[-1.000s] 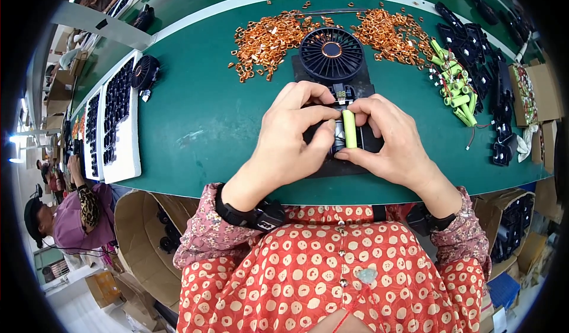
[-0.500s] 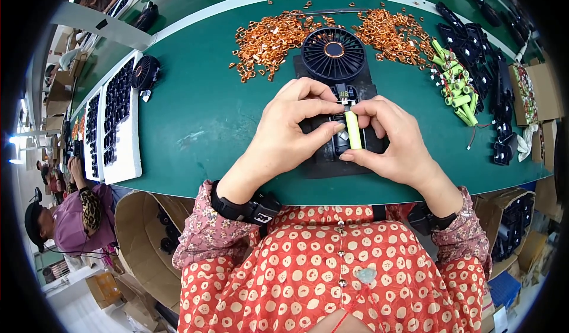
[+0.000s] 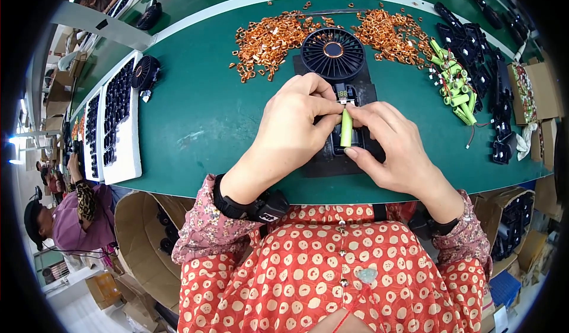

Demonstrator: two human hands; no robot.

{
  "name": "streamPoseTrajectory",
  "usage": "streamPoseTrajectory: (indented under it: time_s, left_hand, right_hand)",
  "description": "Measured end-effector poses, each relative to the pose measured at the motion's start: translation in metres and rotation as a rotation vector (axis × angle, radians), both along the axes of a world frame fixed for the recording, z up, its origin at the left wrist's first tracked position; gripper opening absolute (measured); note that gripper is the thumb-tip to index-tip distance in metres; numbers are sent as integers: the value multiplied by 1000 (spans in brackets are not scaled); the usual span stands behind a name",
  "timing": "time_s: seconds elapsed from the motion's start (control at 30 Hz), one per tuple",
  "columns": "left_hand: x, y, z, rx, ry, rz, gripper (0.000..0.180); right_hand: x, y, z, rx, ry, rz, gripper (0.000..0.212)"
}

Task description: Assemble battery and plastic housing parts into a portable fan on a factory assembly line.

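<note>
One green cylindrical cell (image 3: 346,130), slightly tilted, lies over the black casing (image 3: 338,150) below the round fan head (image 3: 333,49) on your tabletop (image 3: 225,125). Your left hand (image 3: 293,119): fingertips at its upper end. Your right hand (image 3: 394,143): thumb and forefinger spread toward both ends. Grip of either: you cannot tell.

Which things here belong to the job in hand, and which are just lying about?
Likely in the job:
green cell, between left hand and right hand
black fan
black mat under the fan

Apparently lying about, though some may be stock:
orange pieces, two piles
heap of green cells
black plastic parts
white trays
second fan
</note>
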State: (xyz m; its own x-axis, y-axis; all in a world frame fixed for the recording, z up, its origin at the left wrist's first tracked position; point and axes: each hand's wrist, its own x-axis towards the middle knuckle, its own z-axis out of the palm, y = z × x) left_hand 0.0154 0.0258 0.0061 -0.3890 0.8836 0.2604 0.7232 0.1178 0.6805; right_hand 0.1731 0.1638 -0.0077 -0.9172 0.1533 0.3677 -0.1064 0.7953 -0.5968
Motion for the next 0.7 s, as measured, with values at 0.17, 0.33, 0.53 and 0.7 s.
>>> streamPoseTrajectory:
  time_s: [0.17,0.33,0.53,0.7]
  left_hand:
    - [11,-1,-8,92,85,87,14]
    - [10,-1,-9,117,50,90,15]
    - [5,-2,-8,106,18,33,16]
    - [5,-2,-8,85,14,44,17]
  right_hand:
    - [1,-1,3,3,7,9,52]
    - [-2,-8,2,1,7,-74,51]
    - [0,-6,-5,10,79,-59,50]
    - [0,-4,-7,-28,120,-20,49]
